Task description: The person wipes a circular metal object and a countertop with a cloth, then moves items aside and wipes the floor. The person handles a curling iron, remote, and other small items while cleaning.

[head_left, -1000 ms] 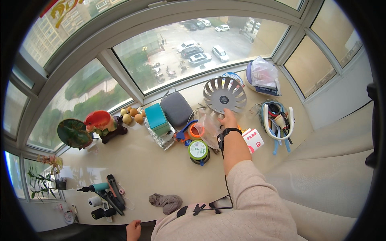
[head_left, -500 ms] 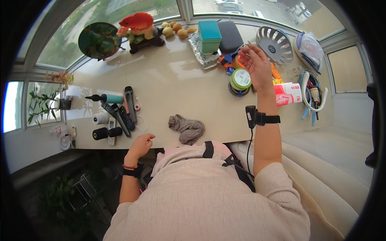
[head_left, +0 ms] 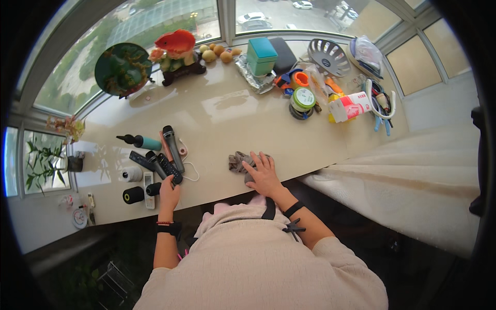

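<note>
My right hand (head_left: 264,176) lies with its fingers spread on a crumpled grey-brown cloth (head_left: 237,161) near the table's front edge; part of the cloth is hidden under the palm. My left hand (head_left: 169,196) is closed round the lower end of a black microphone (head_left: 154,159), whose head points away from me. A second microphone (head_left: 173,148) lies to its right, with a black remote control (head_left: 170,168) between the two. Just left of that hand are a dark green thread spool (head_left: 153,189) and a white remote (head_left: 149,199).
White (head_left: 131,174) and black spools (head_left: 133,195) stand at the left, below a teal tool with a black nozzle (head_left: 142,141). A fish ornament (head_left: 175,46) and a teal box (head_left: 262,54) stand by the windows. A green-lidded tub (head_left: 303,98) and red-and-white carton (head_left: 351,107) are at the right.
My right hand has come down from the far right onto the cloth. My left hand has moved forward and left to the microphone and closed on its end. The view has turned.
</note>
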Action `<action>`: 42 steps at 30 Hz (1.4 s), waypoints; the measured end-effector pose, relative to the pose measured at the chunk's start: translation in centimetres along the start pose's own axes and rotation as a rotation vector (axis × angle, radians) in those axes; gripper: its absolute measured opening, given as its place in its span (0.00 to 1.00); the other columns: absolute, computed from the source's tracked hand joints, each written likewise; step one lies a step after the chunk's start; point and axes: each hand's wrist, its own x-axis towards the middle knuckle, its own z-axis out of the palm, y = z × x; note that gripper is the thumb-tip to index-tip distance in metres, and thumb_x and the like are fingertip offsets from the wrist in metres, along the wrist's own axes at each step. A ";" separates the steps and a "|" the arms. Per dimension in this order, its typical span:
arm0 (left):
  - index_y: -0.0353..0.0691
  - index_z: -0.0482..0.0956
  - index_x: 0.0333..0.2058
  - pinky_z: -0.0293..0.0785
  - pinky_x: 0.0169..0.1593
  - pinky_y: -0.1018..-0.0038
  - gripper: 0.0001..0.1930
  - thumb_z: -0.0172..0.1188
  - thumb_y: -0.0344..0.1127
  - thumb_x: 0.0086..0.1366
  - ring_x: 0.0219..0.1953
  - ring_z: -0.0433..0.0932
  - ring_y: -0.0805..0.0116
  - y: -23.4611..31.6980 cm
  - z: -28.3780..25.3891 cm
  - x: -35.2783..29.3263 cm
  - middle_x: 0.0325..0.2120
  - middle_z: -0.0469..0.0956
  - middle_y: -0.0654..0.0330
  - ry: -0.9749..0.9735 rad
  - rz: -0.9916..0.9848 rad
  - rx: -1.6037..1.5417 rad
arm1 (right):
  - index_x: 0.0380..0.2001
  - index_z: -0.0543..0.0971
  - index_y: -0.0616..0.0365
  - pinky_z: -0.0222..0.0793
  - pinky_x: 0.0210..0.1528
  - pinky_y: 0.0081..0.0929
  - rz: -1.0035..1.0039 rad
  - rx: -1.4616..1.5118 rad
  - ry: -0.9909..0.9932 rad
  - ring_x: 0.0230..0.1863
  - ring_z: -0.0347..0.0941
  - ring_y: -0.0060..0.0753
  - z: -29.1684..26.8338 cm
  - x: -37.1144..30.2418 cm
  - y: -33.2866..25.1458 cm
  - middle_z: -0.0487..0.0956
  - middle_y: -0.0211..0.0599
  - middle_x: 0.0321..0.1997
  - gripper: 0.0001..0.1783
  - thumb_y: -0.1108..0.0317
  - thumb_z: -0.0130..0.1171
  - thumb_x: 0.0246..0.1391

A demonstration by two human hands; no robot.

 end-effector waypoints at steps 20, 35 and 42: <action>0.33 0.59 0.61 0.76 0.47 0.56 0.37 0.65 0.35 0.56 0.47 0.75 0.46 1.7 4.9 11.2 0.51 0.67 0.38 0.177 -0.587 -0.296 | 0.54 0.76 0.57 0.68 0.61 0.40 1.014 0.440 0.188 0.58 0.71 0.51 4.2 -17.2 -1.6 0.75 0.47 0.56 0.23 0.64 0.60 0.54; 0.33 0.30 0.69 0.76 0.44 0.61 0.54 0.65 0.32 0.56 0.37 0.81 0.47 9.0 2.3 9.0 0.40 0.80 0.46 0.121 0.022 0.265 | 0.51 0.78 0.55 0.70 0.56 0.45 1.108 0.448 0.114 0.55 0.75 0.53 6.3 -21.9 -3.4 0.80 0.48 0.51 0.21 0.59 0.60 0.55; 0.31 0.47 0.64 0.73 0.48 0.65 0.44 0.65 0.29 0.54 0.39 0.78 0.54 9.2 2.7 12.1 0.39 0.78 0.51 0.012 -0.156 -0.118 | 0.50 0.79 0.55 0.71 0.55 0.45 1.197 0.551 0.065 0.54 0.75 0.53 7.9 -24.1 -4.4 0.80 0.48 0.53 0.19 0.61 0.56 0.56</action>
